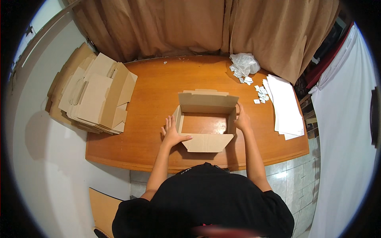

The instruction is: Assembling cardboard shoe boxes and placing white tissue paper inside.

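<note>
The cardboard box stands open on the wooden table, and the table top is visible through its bottom. The right hand grasps its right wall near the back corner. The left hand lies spread at the left front corner, thumb on the edge; whether it squeezes, I cannot tell. If both sides are pushed unevenly, the bottomless frame could lean into a slant or even fold flat

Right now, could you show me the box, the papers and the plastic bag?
Box [208,144]: head view, on its near flap.
Papers [283,104]: head view, middle of the sheets.
Plastic bag [245,63]: head view, its crumpled middle.
</note>
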Available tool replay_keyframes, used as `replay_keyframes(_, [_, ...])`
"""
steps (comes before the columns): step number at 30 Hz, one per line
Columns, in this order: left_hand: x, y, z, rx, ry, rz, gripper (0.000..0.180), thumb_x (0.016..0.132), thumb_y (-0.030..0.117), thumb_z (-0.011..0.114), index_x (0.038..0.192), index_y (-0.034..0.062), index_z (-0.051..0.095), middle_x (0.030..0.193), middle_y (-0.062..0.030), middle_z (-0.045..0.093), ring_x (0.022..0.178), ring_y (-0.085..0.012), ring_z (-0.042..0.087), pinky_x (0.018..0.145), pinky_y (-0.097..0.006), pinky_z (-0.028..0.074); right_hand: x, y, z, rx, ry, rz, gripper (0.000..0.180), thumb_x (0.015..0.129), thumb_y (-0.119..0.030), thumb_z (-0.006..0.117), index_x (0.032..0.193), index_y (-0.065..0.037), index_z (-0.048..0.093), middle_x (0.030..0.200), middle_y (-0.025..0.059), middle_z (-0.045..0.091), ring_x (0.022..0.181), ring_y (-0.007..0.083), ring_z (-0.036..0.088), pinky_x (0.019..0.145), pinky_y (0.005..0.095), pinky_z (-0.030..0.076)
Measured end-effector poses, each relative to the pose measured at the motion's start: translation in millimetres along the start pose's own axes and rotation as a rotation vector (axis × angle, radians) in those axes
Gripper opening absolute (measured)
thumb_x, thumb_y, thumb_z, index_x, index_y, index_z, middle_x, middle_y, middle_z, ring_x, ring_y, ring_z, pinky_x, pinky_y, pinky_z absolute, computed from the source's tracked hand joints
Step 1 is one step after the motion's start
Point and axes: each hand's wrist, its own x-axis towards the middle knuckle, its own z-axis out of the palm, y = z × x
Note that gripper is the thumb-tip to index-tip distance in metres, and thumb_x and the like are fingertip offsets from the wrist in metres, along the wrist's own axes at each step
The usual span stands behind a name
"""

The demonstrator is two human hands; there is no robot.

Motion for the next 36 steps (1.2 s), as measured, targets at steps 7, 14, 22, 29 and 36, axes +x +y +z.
replay_keyframes(7, [-10.4, 5.2, -2.6, 0.014, 0.177, 0.124, 0.129, 0.044, 0.058, 0.078, 0.142, 0.0077, 0.011, 0.148, -0.014, 0.011, 0.137, -0.0303, 0.006, 0.102, -0.062, 0.001, -22.4, 13.3, 5.9, -0.046, -0.002, -0.213, 0.054, 0.066, -0.008, 0.069, 0.117, -0.013, 0.053, 0.117, 0.0216, 0.05, 0.109, 0.0363, 0.05, 0.089, 0.043, 0.043])
replay_keyframes(14, [-6.5, 30.7, -8.3, 0.286, 0.056, 0.299, 0.107, 0.056, 0.066, 0.065, 0.139, 0.0095, 0.028, 0.148, -0.0128, 0.012, 0.137, -0.0288, 0.006, 0.1, -0.064, -0.006, -30.2, 47.0, 20.8, 0.009, 0.1, -0.364, 0.061, 0.073, -0.024, 0.067, 0.126, -0.008, 0.044, 0.126, 0.0276, 0.04, 0.112, 0.0412, 0.045, 0.094, 0.0429, 0.039])
replay_keyframes(22, [1.0, 33.3, 13.8, 0.372, 0.027, 0.297, 0.107, 0.059, 0.069, 0.06, 0.14, 0.0098, 0.024, 0.149, -0.0132, 0.007, 0.137, -0.0312, 0.003, 0.101, -0.062, -0.008, -42.2, 81.8, -6.1, 0.807, 0.001, 0.535, 0.044, 0.09, -0.041, 0.044, 0.107, -0.002, 0.055, 0.103, 0.0121, 0.058, 0.097, 0.0232, 0.054, 0.083, 0.0357, 0.044])
replay_keyframes(29, [-3.7, 33.6, 9.1, 0.342, 0.05, 0.315, 0.096, 0.061, 0.068, 0.059, 0.133, 0.0087, 0.037, 0.148, -0.0194, 0.005, 0.136, -0.0359, -0.004, 0.1, -0.062, -0.008, -29.6, 61.5, 11.6, 0.821, 0.003, 0.045, 0.028, 0.084, -0.029, 0.055, 0.091, -0.002, 0.057, 0.11, 0.0127, 0.054, 0.094, 0.022, 0.055, 0.083, 0.0348, 0.044])
replay_keyframes(36, [-5.5, 33.1, 14.6, 0.374, 0.075, 0.328, 0.094, 0.062, 0.069, 0.057, 0.132, 0.0092, 0.041, 0.147, -0.0214, 0.002, 0.136, -0.0357, -0.006, 0.1, -0.062, -0.007, -24.9, -0.8, 52.0, 0.129, 0.262, -0.176, 0.066, 0.065, -0.011, 0.075, 0.118, -0.001, 0.038, 0.121, 0.0224, 0.037, 0.105, 0.0371, 0.049, 0.088, 0.0393, 0.043])
